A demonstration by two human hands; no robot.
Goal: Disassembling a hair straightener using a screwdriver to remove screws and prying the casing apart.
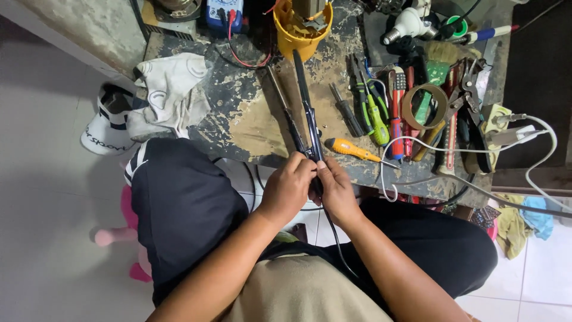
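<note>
Hands: the left hand and right hand are each pinching the near end of a black hair iron in a closed grip.
Iron: lying outward over the tabletop, arms parted.
Tabletop: dark, scarred, paint-flecked, carrying screwdrivers, a tape roll, a yellow cup, a rag.
Floor: pale tiles are showing at left.

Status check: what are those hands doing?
Left hand and right hand both grip black hair straightener. Orange screwdriver beside it.
</note>
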